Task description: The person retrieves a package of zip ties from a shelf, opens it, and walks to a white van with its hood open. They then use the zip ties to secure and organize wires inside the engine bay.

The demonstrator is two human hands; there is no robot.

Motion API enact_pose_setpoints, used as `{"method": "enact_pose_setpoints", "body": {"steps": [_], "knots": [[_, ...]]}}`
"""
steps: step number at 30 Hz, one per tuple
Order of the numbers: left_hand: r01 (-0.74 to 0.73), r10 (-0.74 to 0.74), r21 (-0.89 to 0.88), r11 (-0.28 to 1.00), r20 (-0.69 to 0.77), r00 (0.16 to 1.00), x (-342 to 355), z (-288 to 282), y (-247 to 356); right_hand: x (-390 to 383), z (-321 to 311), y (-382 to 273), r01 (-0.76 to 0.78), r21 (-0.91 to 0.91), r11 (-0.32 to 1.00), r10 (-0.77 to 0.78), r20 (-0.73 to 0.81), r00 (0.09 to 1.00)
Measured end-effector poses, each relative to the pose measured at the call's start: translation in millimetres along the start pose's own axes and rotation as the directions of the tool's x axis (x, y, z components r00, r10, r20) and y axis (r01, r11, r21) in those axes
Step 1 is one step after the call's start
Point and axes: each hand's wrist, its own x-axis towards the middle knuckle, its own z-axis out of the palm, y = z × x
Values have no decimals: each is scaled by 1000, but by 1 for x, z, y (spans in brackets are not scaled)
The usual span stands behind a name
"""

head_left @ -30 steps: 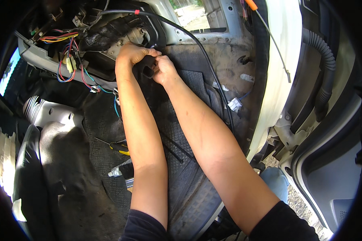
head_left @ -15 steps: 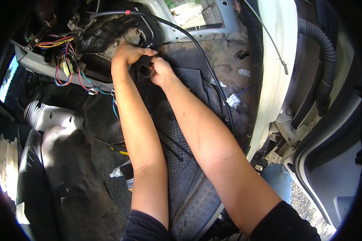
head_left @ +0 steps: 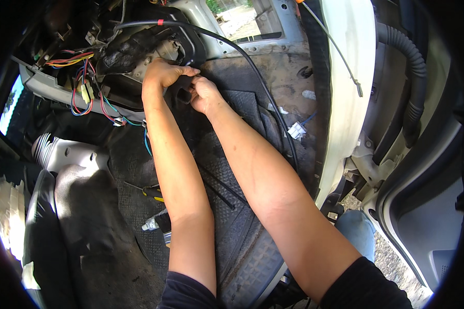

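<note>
Both my hands are at a black, hollow, box-like plastic piece (head_left: 182, 94), seemingly a duct, below the stripped dashboard. My left hand (head_left: 165, 74) reaches over it from the left, thumb stretched across its top edge and the other fingers mostly hidden. From the right, my right hand (head_left: 205, 94) pinches its edge with curled fingers. The two thumbs nearly meet. Behind my left hand is a metal bracket (head_left: 167, 50) in the opened dashboard. A black cable (head_left: 242, 51) with a red tape band arcs over and past my right hand.
Loose coloured wires with a pale connector (head_left: 87, 92) hang at the left. Yellow-handled pliers (head_left: 152, 193) and a clear tube (head_left: 151, 223) lie on the black floor mat (head_left: 134, 180). A white connector (head_left: 297, 131) sits by the door sill. A thin cable (head_left: 340, 49) dangles before the door pillar.
My hands hold nearly the same pose at the black piece, with small finger shifts. The view has moved slightly, and the thin cable at the pillar hangs a little further left.
</note>
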Motion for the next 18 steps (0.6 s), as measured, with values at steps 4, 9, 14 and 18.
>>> {"method": "enact_pose_setpoints", "body": {"steps": [4, 9, 14, 18], "knots": [[-19, 20, -34, 999, 38, 999, 3, 0, -5, -2, 2, -2, -30, 30, 999, 29, 29, 999], [-21, 17, 122, 992, 32, 999, 4, 2, 2, -13, 10, -7, -44, 60, 997, 43, 18, 999], [32, -36, 435, 900, 1, 999, 1, 10, 12, -11, 10, -7, 13, 3, 1000, -13, -12, 1000], [-55, 52, 297, 953, 18, 998, -1, 4, 1, -2, 6, -3, -2, 37, 999, 1, 31, 1000]]}}
